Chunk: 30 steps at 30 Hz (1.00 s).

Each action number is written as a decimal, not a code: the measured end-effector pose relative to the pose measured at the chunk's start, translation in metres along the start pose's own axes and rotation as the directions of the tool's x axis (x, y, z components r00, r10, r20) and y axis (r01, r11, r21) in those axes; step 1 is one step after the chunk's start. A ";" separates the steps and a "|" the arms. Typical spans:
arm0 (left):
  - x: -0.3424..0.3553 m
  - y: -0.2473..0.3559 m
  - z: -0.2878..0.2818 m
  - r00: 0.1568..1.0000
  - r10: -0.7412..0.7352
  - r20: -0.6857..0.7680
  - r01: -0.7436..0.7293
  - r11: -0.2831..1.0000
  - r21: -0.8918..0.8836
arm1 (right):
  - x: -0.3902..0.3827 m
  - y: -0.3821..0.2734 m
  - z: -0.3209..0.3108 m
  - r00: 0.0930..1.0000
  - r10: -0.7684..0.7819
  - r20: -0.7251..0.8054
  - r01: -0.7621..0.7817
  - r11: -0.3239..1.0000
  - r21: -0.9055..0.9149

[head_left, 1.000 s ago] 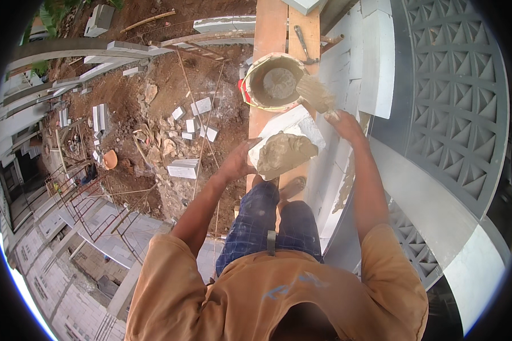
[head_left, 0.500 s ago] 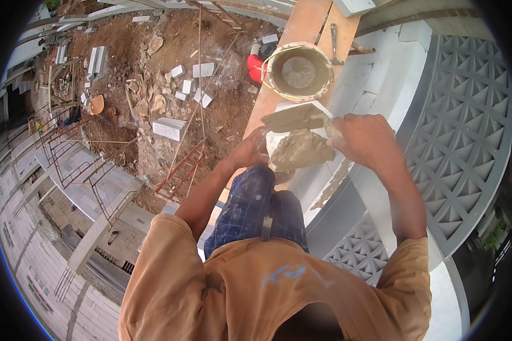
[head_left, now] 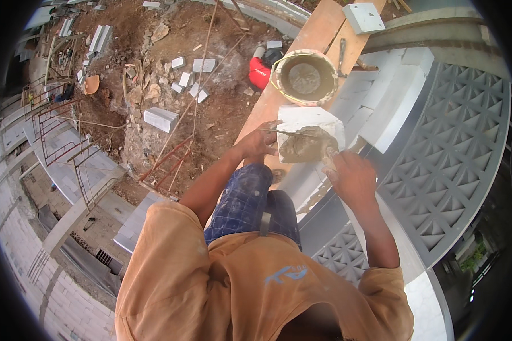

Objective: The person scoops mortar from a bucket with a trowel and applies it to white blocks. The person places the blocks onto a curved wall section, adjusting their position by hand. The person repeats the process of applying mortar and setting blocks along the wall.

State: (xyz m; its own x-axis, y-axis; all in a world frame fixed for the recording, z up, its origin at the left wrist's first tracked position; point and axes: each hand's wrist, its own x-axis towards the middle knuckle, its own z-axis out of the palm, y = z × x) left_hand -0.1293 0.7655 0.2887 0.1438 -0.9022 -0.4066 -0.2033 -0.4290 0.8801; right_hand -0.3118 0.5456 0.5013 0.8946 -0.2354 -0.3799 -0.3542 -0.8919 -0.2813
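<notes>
A white block (head_left: pixel 308 116) lies on the plank in front of me, with a wet layer of grey mortar (head_left: pixel 302 149) over its near part. My left hand (head_left: pixel 260 142) is closed on the block's left edge. In my right hand (head_left: pixel 352 177), closed round the handle, is a trowel (head_left: pixel 293 133). Its blade is turned almost edge-on and lies across the mortar, with the tip pointing left near my left fingers. Most of the handle is hidden by my right hand. Just beyond the block stands a bucket (head_left: pixel 323 63) with wet mortar in it.
A hammer (head_left: pixel 342 55) and another white block (head_left: pixel 364 18) rest farther along the wooden plank (head_left: pixel 316 27). To the right runs a white block wall (head_left: pixel 401 96) beside a grey patterned panel (head_left: pixel 446 153). Lower down on the left are scaffolding (head_left: pixel 170 165), scattered blocks and a person in red (head_left: pixel 259 73).
The trowel has turned from showing its mortar-covered blade to nearly edge-on, down at the mortar. My right hand has moved nearer to me. The view has shifted slightly.
</notes>
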 end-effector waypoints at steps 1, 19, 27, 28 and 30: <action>-0.002 -0.004 0.001 1.000 0.001 0.000 -0.001 1.000 -0.018 | -0.006 -0.002 0.010 1.000 0.012 -0.018 -0.012 1.000 0.025; 0.006 -0.024 0.012 0.993 -0.111 0.034 0.115 0.977 -0.177 | -0.089 0.003 0.071 0.945 0.254 -0.204 -0.232 0.965 0.127; 0.011 -0.022 0.006 0.997 -0.080 0.021 0.080 0.997 -0.002 | -0.071 0.057 0.063 0.896 0.388 -0.216 -0.280 0.870 0.406; 0.012 -0.023 0.004 0.997 -0.073 0.028 0.072 0.996 0.057 | -0.056 0.072 0.068 0.876 0.434 -0.210 -0.296 0.829 0.475; 0.017 -0.021 0.001 0.997 -0.053 0.055 0.044 0.987 0.153 | -0.023 0.105 0.083 0.843 0.524 -0.123 -0.389 0.751 0.533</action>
State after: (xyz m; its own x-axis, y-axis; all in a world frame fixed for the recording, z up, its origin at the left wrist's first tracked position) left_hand -0.1236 0.7589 0.2630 0.1004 -0.8794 -0.4654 -0.3426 -0.4698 0.8136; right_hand -0.3924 0.4891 0.4071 0.6017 -0.7135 -0.3590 -0.7597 -0.3725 -0.5330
